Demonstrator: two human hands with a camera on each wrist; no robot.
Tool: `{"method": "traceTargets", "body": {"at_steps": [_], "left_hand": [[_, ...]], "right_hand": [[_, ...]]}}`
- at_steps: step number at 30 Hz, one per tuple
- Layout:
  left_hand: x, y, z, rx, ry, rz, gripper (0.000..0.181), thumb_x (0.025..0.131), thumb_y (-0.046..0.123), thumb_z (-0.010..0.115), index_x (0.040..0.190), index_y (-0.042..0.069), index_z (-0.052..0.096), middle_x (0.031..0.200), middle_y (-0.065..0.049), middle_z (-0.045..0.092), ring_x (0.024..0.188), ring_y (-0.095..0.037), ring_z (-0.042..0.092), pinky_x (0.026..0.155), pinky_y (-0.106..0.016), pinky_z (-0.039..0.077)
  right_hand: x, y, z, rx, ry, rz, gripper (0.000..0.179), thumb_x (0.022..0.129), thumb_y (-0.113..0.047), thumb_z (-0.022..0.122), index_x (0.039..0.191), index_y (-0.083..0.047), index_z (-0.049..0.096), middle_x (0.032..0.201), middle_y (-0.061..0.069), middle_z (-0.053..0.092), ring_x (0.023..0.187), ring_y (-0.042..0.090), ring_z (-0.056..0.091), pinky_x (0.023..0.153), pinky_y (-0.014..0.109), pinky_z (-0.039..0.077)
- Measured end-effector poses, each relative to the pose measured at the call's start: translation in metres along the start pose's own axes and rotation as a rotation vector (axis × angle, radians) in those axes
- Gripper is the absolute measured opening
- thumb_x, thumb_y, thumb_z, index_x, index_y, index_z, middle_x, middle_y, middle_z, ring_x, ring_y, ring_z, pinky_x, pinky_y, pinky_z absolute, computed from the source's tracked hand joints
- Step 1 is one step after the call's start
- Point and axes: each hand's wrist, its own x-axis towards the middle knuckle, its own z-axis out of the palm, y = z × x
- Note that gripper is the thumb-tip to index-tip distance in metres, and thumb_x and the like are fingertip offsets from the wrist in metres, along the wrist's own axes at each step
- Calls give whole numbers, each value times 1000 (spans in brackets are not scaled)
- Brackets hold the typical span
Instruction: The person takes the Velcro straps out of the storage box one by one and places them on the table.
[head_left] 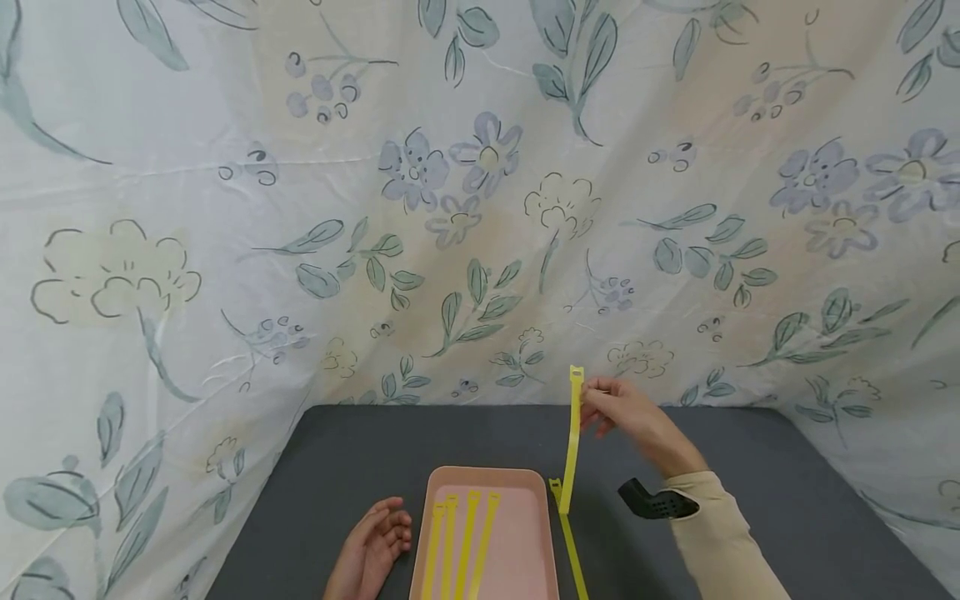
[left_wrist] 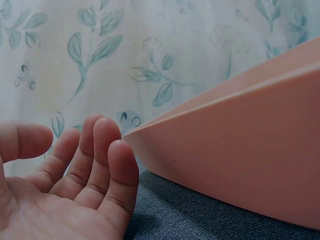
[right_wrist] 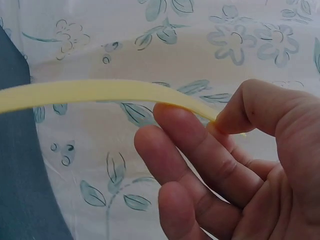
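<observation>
Right hand (head_left: 622,412) has one yellow strap (head_left: 573,442) pinched between thumb and forefinger near its slotted end, slotted end up, other end hanging down, slight tilt; it's held right of the tray (head_left: 487,477). Right wrist view: strap bows in a gentle arc away from the pinch, another fingertip sits along its underside, remaining fingers loosely bent. Second strap (head_left: 573,554) lies on the tabletop (head_left: 337,450) just off the tray's right side, slotted end pointing away from the person, near end cut by the bottom of the head view. Hanging strap's lower end overlaps it in that view; can't tell if they touch. Tray is pink, shallow, rounded corners, near end out of frame. In it: four straps (head_left: 468,550) side by side, roughly lengthwise, slotted ends all at the far side, sitting left of centre; the pink floor shows to their right. Left hand (head_left: 371,542) is released, palm turned toward the tray, fingers slightly curled, just beside its left side. Left wrist view puts the fingertips by a tray corner, contact unclear. Right arm wears a beige sleeve (head_left: 723,533), with a black device (head_left: 657,502) at the wrist. Tabletop is dark grey; floral cloth (head_left: 480,325) hangs behind and along both sides.
</observation>
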Motion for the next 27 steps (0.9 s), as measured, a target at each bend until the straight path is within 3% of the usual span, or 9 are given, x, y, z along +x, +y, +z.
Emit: {"method": "traceTargets", "body": {"at_steps": [12, 27], "left_hand": [[1, -1, 0, 7, 32, -2, 25, 113, 32, 32, 125, 26, 53, 105, 9, 64, 92, -8, 59, 90, -26, 49], [1, -1, 1, 22, 39, 3, 27, 113, 31, 30, 123, 27, 54, 104, 9, 64, 91, -8, 59, 89, -26, 49]], "right_hand": [[-14, 6, -27, -86, -20, 1, 23, 104, -22, 53, 99, -1, 61, 86, 3, 68, 82, 21, 67, 69, 36, 56], [-33, 26, -49, -105, -53, 21, 27, 106, -24, 53, 101, 1, 61, 82, 4, 65, 77, 21, 65, 66, 36, 56]]}}
